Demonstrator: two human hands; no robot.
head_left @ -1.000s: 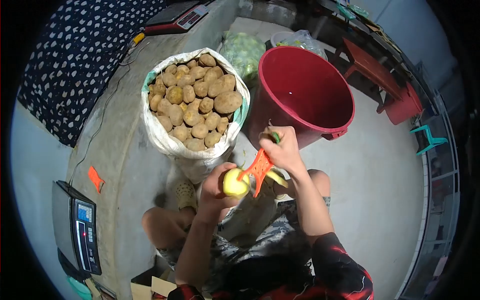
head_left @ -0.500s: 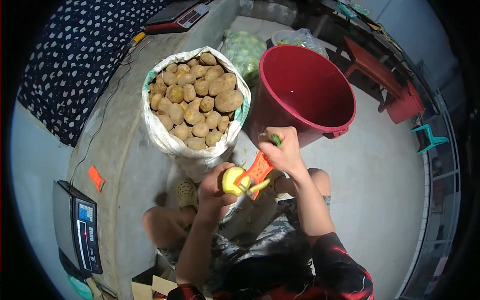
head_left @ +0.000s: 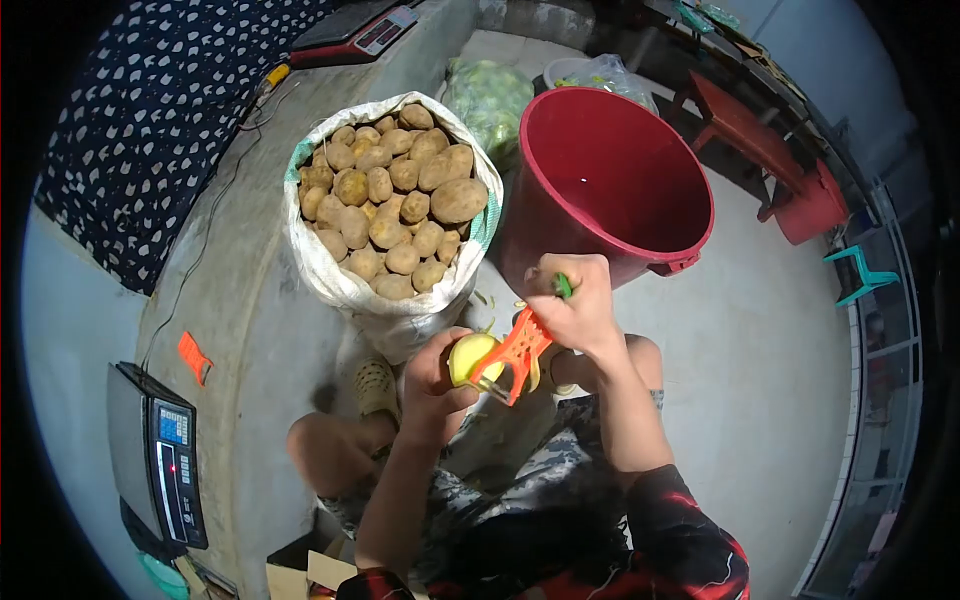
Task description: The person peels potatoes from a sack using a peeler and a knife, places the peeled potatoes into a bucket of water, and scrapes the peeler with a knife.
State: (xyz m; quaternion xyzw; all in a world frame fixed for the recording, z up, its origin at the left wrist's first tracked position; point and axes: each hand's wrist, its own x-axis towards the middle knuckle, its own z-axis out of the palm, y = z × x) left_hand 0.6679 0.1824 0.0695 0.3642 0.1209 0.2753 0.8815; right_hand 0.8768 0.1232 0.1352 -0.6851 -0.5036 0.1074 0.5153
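A peeled yellow potato (head_left: 472,358) is held in my left hand (head_left: 432,375), whose fingers wrap round its left side. My right hand (head_left: 577,305) grips an orange peeler (head_left: 524,345) with a green end showing above the fist. The peeler's blade is at the potato's lower right edge, and a strip of peel hangs by the peeler. Beyond my hands stands a white sack (head_left: 345,290) full of unpeeled potatoes (head_left: 385,200). To its right is a large red bin (head_left: 610,180), with a tiny white spot inside.
A scale (head_left: 165,450) and an orange object (head_left: 194,357) lie on the concrete ledge (head_left: 215,260) at left. Another scale (head_left: 365,32) is further back. Behind the sack sits a bag of green produce (head_left: 488,100). A red bench (head_left: 745,130) and green stool (head_left: 860,275) stand right.
The peeler has moved in short strokes beside the potato, and the peel strip by it has shifted. The potato has turned slightly in my left hand.
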